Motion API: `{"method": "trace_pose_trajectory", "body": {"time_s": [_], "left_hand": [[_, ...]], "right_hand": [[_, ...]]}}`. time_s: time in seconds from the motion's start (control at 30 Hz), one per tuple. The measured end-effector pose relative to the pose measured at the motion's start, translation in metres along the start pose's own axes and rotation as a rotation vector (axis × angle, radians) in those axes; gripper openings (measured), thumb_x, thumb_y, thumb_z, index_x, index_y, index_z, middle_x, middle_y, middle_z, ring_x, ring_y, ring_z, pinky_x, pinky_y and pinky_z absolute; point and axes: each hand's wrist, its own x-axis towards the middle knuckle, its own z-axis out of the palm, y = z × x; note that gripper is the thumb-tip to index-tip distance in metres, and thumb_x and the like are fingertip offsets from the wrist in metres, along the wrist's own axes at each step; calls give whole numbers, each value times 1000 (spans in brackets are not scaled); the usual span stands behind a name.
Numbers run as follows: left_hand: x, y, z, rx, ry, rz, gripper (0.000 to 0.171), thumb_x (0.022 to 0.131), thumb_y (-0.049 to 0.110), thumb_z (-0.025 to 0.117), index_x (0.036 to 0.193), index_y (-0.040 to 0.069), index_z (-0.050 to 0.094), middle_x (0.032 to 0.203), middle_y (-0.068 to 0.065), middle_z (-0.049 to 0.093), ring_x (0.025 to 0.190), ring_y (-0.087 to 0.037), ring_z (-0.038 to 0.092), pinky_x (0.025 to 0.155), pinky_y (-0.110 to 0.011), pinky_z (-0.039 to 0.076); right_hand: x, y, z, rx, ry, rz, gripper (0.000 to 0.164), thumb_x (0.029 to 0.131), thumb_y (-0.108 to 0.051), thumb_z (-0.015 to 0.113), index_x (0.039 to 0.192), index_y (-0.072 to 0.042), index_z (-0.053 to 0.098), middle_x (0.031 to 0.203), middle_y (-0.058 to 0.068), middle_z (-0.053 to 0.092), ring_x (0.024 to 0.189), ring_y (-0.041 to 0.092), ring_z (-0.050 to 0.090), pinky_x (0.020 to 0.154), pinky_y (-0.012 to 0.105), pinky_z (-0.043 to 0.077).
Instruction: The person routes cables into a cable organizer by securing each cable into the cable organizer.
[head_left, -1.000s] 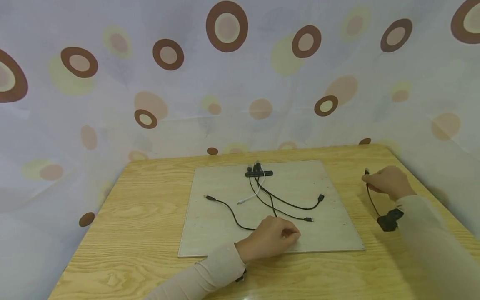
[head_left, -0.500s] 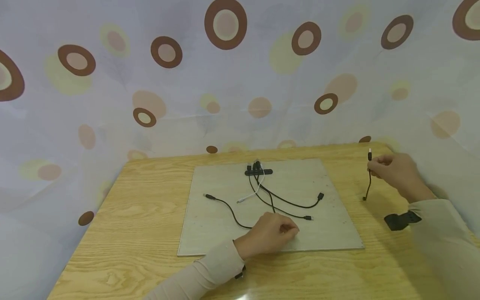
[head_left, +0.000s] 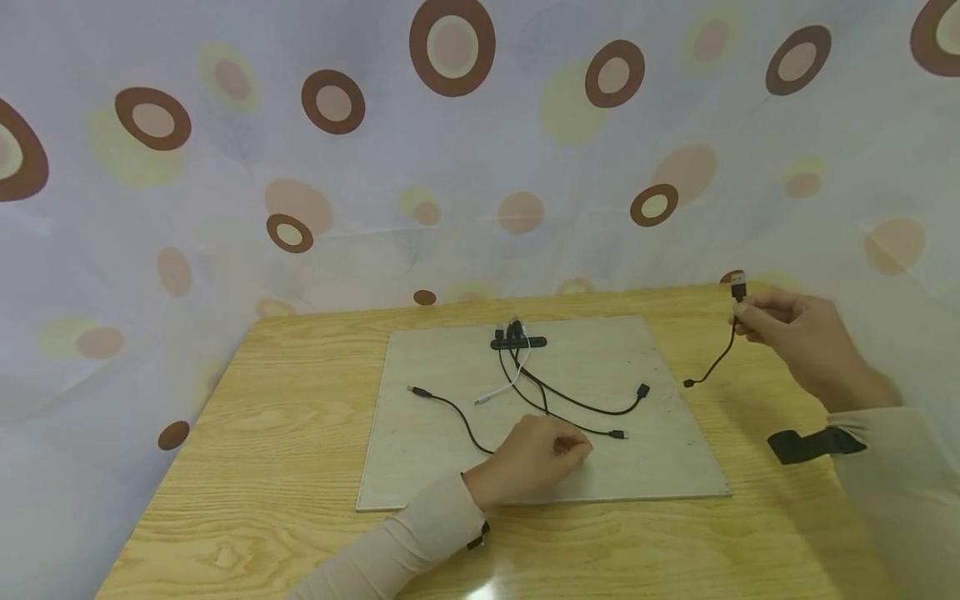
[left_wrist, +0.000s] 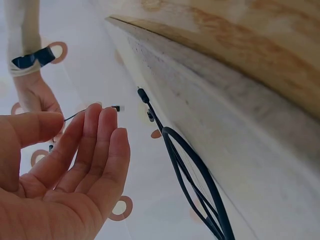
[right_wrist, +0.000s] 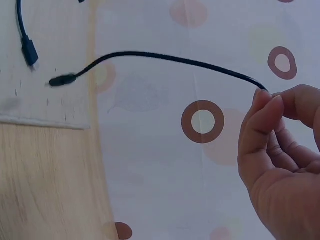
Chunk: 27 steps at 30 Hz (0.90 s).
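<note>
My right hand point(head_left: 806, 337) pinches a short black USB cable point(head_left: 724, 354) near its USB plug point(head_left: 738, 286), raised over the table's right side. The plug points up and the cable's small black far end hangs toward the board. In the right wrist view, thumb and fingertips meet on the cable point(right_wrist: 150, 55). My left hand point(head_left: 528, 458) is over the front of the pale board point(head_left: 660, 467), across a black cable. The left wrist view shows its fingers point(left_wrist: 102, 135) loosely bent, with nothing held.
A black cable holder point(head_left: 536, 342) stands at the board's back edge, with several cables in it. A white cable point(head_left: 498, 392) and black cables, one with a plug point(head_left: 618, 434), spread over the board. The wooden table point(head_left: 300, 417) meets a patterned backdrop point(head_left: 450, 167).
My right hand has lifted the USB cable up off the table; its plug now points upward and its loose end has swung left. The left hand has barely moved.
</note>
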Motion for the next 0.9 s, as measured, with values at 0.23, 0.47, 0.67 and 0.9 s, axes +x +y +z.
{"method": "trace_pose_trajectory", "body": {"time_s": [0.23,0.47,0.67,0.9], "left_hand": [[2,-3,-4,-25,11,-21,19,96,18,59,101,8,74,90,5,72,77,4,59,70,-10,46],[3,-6,-8,-97,16,-58,20,96,19,59,103,6,73,93,3,72,81,0,61,74,-14,48],[3,-7,-9,-139,26,-68,20,96,18,59,102,4,73,91,1,72,78,0,61,72,-15,48],[4,-8,-10,-150,27,-77,22,97,18,59,108,5,72,99,-1,72,84,-2,62,75,-15,49]], "right_hand": [[-4,6,10,404,-139,-36,16,97,-12,57,104,0,64,97,-1,67,84,8,62,77,17,51],[-7,9,25,679,-298,-140,23,99,5,44,101,3,67,95,6,69,83,10,64,75,19,52],[-10,9,36,802,-385,-150,30,99,9,37,101,3,66,97,8,69,84,12,65,74,20,53],[-15,8,48,823,-435,-144,32,100,8,35,103,2,67,97,7,68,85,11,65,76,20,53]]}}
